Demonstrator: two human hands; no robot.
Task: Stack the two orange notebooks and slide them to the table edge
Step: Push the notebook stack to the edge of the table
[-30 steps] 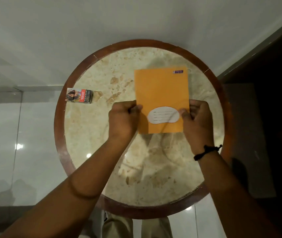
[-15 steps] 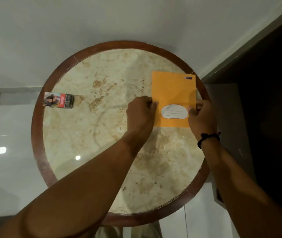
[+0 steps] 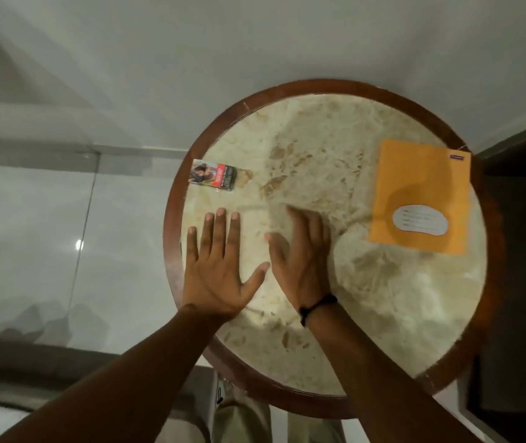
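Note:
An orange notebook (image 3: 421,187) with a white oval label lies flat at the right side of the round marble table (image 3: 319,314), its right edge against the wooden rim. Only one orange cover shows; I cannot tell whether a second notebook lies under it. My left hand (image 3: 220,266) is flat over the table's left side, fingers spread, holding nothing. My right hand (image 3: 303,254), blurred, is beside it with fingers extended, a black band on the wrist. Both hands are well left of the notebook.
A small printed red and black box (image 3: 213,174) lies near the table's left rim. The brown wooden rim (image 3: 172,219) rings the marble top. A white wall stands behind, glossy floor tiles to the left, a dark area to the right.
Both hands have let go of the notebook and moved left, opening flat. The notebook now rests at the right rim. The camera has swung left.

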